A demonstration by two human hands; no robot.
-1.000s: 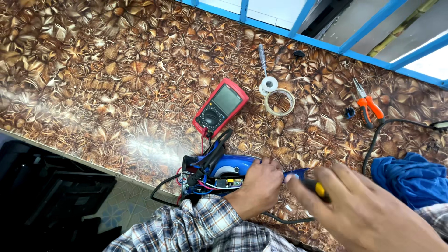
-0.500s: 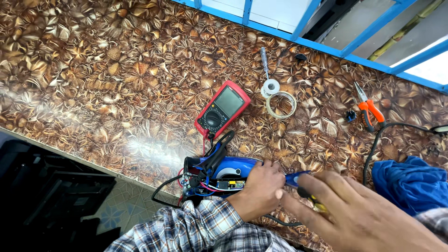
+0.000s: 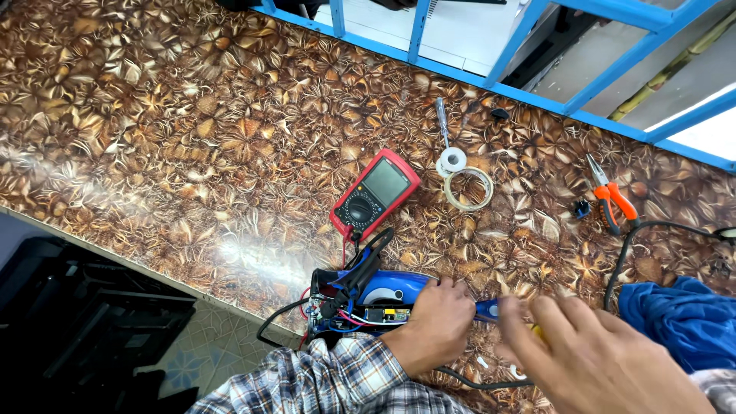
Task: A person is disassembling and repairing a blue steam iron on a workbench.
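Observation:
A blue opened appliance [image 3: 383, 290] with exposed wires and a small circuit board lies at the near edge of the patterned table [image 3: 192, 153]. My left hand [image 3: 433, 326], in a plaid sleeve, rests on its right end and holds it down. Just to the right, my right hand [image 3: 594, 360] grips a screwdriver [image 3: 491, 310] with a blue and yellow handle, whose tip points at the appliance under my left hand. A red multimeter [image 3: 374, 195] lies just beyond the appliance, its leads running down to it.
A tape ring [image 3: 469, 188], a small white spool [image 3: 451, 161] and a slim screwdriver [image 3: 441, 115] lie behind the multimeter. Orange-handled pliers [image 3: 611, 198] lie at the right, above a black cable [image 3: 625, 249] and blue cloth [image 3: 682, 322]. A blue metal frame [image 3: 537, 100] borders the far edge.
My right hand has slid left and closer to the appliance with the screwdriver. My left hand stays on the appliance.

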